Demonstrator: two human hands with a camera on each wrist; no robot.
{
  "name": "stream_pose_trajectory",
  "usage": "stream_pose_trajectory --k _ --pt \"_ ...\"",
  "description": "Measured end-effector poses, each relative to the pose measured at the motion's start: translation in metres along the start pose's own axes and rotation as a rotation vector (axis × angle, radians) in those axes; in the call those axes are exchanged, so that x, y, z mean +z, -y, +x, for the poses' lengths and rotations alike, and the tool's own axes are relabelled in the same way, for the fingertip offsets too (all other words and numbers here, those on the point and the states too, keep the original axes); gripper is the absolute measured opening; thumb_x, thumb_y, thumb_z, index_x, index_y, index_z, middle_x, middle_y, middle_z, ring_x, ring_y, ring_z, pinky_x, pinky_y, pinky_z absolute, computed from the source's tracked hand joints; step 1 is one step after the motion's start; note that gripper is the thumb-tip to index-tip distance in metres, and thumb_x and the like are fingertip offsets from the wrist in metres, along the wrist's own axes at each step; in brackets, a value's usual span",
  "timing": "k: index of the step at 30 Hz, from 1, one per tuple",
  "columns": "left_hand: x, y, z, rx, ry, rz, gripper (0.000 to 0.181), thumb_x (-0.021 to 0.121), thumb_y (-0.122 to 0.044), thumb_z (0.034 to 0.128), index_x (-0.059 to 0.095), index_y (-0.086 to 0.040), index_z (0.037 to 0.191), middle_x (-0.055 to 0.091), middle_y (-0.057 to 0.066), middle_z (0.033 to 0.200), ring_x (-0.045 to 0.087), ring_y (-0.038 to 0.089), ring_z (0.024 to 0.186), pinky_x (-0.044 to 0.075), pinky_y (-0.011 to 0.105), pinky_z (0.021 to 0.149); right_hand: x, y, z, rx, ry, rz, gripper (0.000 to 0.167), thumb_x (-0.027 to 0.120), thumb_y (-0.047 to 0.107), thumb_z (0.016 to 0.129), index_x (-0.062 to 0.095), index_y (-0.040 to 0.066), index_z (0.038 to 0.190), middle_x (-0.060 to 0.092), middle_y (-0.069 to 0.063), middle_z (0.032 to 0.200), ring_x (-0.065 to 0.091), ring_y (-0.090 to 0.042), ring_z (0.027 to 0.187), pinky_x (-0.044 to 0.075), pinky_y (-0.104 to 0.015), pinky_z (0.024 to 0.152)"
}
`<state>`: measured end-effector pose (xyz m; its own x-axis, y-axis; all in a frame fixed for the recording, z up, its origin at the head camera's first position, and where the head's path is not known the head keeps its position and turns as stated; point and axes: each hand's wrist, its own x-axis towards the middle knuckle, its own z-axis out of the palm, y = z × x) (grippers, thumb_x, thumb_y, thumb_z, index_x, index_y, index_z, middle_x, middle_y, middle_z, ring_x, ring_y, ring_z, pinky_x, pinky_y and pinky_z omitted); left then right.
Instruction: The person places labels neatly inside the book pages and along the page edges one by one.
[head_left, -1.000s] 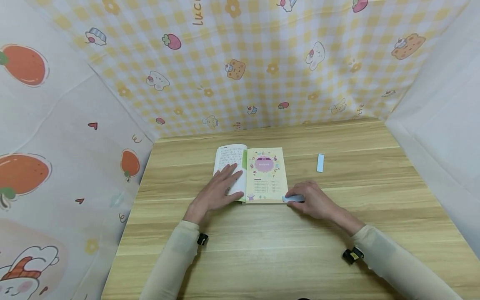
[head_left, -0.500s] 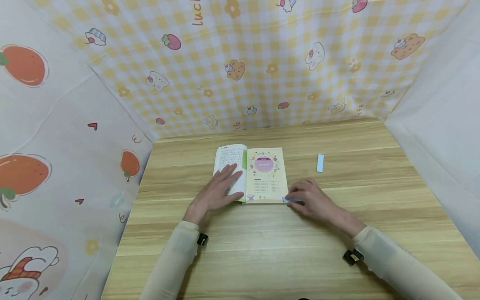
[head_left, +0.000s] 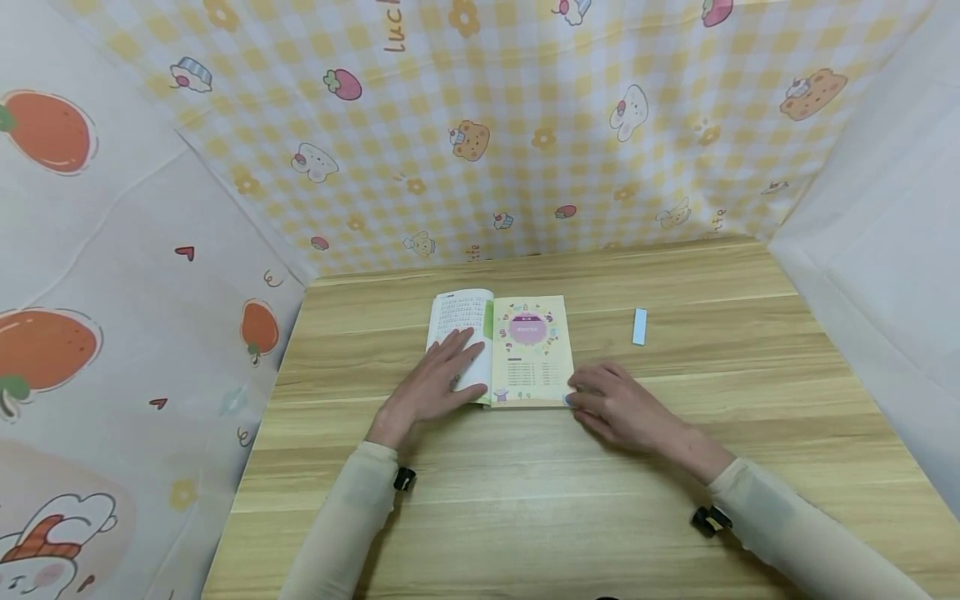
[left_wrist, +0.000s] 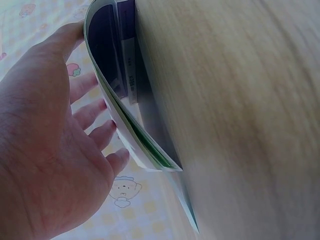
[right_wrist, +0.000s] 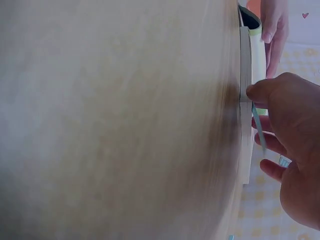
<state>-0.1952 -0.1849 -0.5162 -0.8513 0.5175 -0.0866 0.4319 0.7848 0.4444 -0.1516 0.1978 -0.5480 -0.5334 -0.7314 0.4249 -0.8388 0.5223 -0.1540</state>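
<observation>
An open book (head_left: pixel 531 350) lies on the table. My left hand (head_left: pixel 435 383) rests across its left page with the fingers spread; in the left wrist view that hand (left_wrist: pixel 55 135) lies against the curved pages (left_wrist: pixel 120 112). At the lower right corner of the right page, my right hand (head_left: pixel 626 410) holds a light blue strip, mostly hidden by the fingers. The right wrist view has the strip (right_wrist: pixel 260 129) between thumb and fingers of the right hand (right_wrist: pixel 295 130), the thumb against the book's edge (right_wrist: pixel 245 150).
Another light blue strip (head_left: pixel 640 327) lies on the wooden table (head_left: pixel 525 500), to the right of the book. A yellow checked cloth (head_left: pixel 525 167) hangs behind the table, with white printed cloth (head_left: pixel 150 292) on the left.
My right hand has turned slightly, and its fingers now cover more of the strip at the page corner. The left hand and book have stayed in place.
</observation>
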Motion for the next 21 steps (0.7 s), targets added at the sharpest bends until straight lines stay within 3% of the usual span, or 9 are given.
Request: stream_pose_trajectory --k 10,21 --pt "-0.0002 -0.0003 -0.0002 -0.003 0.003 -0.006 0.085 0.064 -0.061 0.1107 0.035 -0.02 0.179 0.015 0.003 0.193 0.009 0.028 0.181 0.01 0.055 0.148 -0.0074 0.0063 -0.0046 0.026 0.149 -0.114 0.04 0.086 0.036 0.101 0.082 0.017 0.135 0.075 -0.012 0.146 0.067 -0.037 0.142 0.054 -0.058 0.121" --pt "-0.0005 -0.0007 0.0001 0.002 0.001 -0.01 0.084 0.065 -0.059 0.1105 0.037 -0.019 0.178 0.017 0.005 0.192 0.011 0.03 0.181 0.011 0.057 0.148 -0.0097 0.007 -0.0084 -0.018 0.151 -0.155 0.046 0.086 0.039 0.1 0.08 0.019 0.14 0.074 -0.013 0.147 0.067 -0.037 0.143 0.055 -0.058 0.12"
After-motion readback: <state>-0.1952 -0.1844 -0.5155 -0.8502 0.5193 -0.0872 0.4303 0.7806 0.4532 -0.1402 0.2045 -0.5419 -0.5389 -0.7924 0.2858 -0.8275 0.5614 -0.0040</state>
